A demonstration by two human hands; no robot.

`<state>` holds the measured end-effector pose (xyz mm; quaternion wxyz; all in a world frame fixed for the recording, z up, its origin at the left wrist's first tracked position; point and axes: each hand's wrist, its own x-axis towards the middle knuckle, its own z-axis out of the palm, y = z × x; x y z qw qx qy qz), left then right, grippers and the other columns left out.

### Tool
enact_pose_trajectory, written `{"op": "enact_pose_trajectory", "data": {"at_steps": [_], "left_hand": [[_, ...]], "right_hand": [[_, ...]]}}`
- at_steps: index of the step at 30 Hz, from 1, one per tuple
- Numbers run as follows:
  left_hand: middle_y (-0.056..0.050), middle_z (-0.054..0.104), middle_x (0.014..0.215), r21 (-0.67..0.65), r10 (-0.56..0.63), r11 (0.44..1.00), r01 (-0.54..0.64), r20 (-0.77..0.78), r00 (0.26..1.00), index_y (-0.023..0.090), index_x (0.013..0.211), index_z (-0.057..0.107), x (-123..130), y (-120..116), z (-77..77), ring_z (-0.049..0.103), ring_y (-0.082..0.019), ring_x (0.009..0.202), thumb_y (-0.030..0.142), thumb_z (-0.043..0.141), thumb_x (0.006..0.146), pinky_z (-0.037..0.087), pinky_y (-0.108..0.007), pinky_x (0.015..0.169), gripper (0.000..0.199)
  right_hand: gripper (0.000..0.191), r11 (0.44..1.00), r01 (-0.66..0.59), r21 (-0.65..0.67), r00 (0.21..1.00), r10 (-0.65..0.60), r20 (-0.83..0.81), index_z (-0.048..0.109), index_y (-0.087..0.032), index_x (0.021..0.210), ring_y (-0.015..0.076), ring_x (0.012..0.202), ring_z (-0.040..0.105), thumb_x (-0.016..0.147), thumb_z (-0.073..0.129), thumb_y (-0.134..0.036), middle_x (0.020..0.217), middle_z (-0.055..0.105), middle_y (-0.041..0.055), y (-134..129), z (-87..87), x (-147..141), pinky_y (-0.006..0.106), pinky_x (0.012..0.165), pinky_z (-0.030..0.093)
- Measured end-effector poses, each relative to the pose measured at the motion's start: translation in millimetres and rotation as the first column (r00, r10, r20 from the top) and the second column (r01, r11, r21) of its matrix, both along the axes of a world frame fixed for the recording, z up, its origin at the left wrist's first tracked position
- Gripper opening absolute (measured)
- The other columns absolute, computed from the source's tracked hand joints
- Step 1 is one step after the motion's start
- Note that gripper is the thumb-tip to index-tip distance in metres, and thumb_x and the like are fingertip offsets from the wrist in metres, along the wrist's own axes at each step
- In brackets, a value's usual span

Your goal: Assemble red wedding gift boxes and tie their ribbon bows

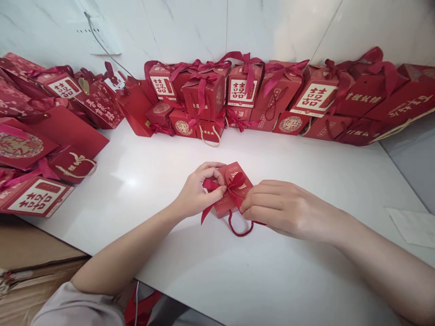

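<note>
A small red gift box [227,206] stands on the white table, with a dark red rope handle [240,234] hanging from its near side. Across its top lies a red ribbon [235,182] formed into a bow. My left hand [204,188] pinches the ribbon between thumb and forefinger at the bow's left side. At the right of the box, my right hand [278,206] has its fingers pressed together on the ribbon's right part; its fingertips are partly hidden.
Red boxes with ribbons [204,97] stand stacked along the wall at the back. More red boxes [34,197] crowd the left side of the table [288,280]. A white sheet [413,226] lies at the right, and cardboard [34,240] is at the lower left.
</note>
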<state>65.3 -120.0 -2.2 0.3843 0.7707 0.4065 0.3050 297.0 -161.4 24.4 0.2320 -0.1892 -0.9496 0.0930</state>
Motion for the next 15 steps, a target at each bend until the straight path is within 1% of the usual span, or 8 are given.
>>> {"op": "enact_pose_trajectory", "data": {"at_steps": [3,5,8,9,10,11,12,15], "left_hand": [[-0.009,0.059,0.121,-0.013,0.015,1.000,-0.015,0.058,0.998,0.018,0.079,0.056,2.1,-3.0,-1.5,0.055,-0.023,0.120,0.025,0.057,0.088,0.040,-0.041,0.105,0.011],[-0.009,0.060,0.117,-0.002,0.040,0.999,-0.040,0.058,0.998,0.018,0.077,0.054,3.2,-5.1,-1.4,0.054,-0.023,0.121,0.030,0.062,0.087,0.040,-0.041,0.105,0.018],[-0.009,0.060,0.116,0.016,0.023,1.000,-0.023,0.030,0.999,0.019,0.075,0.050,3.6,-6.5,0.3,0.053,-0.025,0.122,0.033,0.070,0.081,0.041,-0.041,0.104,0.025],[-0.009,0.059,0.118,0.010,0.002,1.000,-0.002,0.025,1.000,0.019,0.076,0.051,3.4,-6.4,1.0,0.053,-0.025,0.122,0.033,0.071,0.080,0.041,-0.042,0.104,0.026],[-0.009,0.058,0.121,0.001,-0.022,1.000,0.022,0.021,1.000,0.019,0.077,0.052,3.1,-6.1,1.7,0.053,-0.025,0.122,0.034,0.072,0.079,0.041,-0.043,0.104,0.025],[-0.010,0.058,0.122,-0.006,-0.043,0.999,0.043,0.020,0.999,0.019,0.080,0.053,2.8,-5.8,2.4,0.052,-0.026,0.123,0.034,0.073,0.078,0.041,-0.044,0.105,0.025],[-0.010,0.057,0.122,-0.010,-0.060,0.998,0.060,0.022,0.998,0.019,0.082,0.055,2.5,-5.4,2.8,0.051,-0.026,0.124,0.034,0.074,0.077,0.040,-0.045,0.106,0.024],[-0.010,0.057,0.122,-0.024,-0.092,0.995,0.092,0.034,0.995,0.020,0.084,0.059,1.9,-4.7,2.9,0.046,-0.027,0.130,0.032,0.074,0.077,0.040,-0.045,0.108,0.020]], "right_hand": [[0.029,0.999,-0.028,-0.031,0.999,0.029,0.015,0.062,-0.019,0.085,0.0202,0.080,0.063,0.099,0.040,-0.005,0.087,0.070,0.0073,-3.9,1.7,-5.8,0.034,0.066,0.047],[0.028,0.991,-0.077,-0.105,0.997,0.076,-0.015,0.062,-0.018,0.087,0.0199,0.081,0.064,0.098,0.040,-0.005,0.086,0.070,0.0075,-6.6,2.0,-9.0,0.032,0.067,0.049],[0.014,0.939,-0.197,-0.280,0.978,0.171,-0.115,0.063,-0.020,0.094,0.0180,0.079,0.065,0.098,0.050,-0.015,0.083,0.069,0.0056,-8.7,3.5,-9.0,0.030,0.068,0.051],[0.008,0.914,-0.234,-0.331,0.968,0.188,-0.165,0.063,-0.020,0.096,0.0176,0.078,0.065,0.096,0.056,-0.020,0.083,0.069,0.0050,-8.2,4.4,-7.6,0.029,0.070,0.052],[0.006,0.896,-0.253,-0.365,0.959,0.183,-0.216,0.063,-0.021,0.098,0.0176,0.078,0.065,0.094,0.060,-0.024,0.084,0.070,0.0048,-6.7,5.3,-5.6,0.030,0.072,0.052],[0.008,0.892,-0.247,-0.378,0.953,0.154,-0.260,0.064,-0.022,0.100,0.0180,0.081,0.065,0.092,0.063,-0.025,0.086,0.070,0.0051,-4.3,6.1,-3.2,0.031,0.076,0.053],[0.010,0.902,-0.211,-0.378,0.952,0.101,-0.290,0.064,-0.023,0.101,0.0189,0.086,0.065,0.092,0.063,-0.024,0.091,0.070,0.0058,-1.2,6.3,-0.7,0.033,0.080,0.052],[0.013,0.934,-0.022,-0.357,0.952,-0.089,-0.292,0.064,-0.025,0.103,0.0240,0.111,0.059,0.091,0.061,-0.019,0.115,0.064,0.0088,10.6,2.8,5.6,0.041,0.095,0.048]]}}
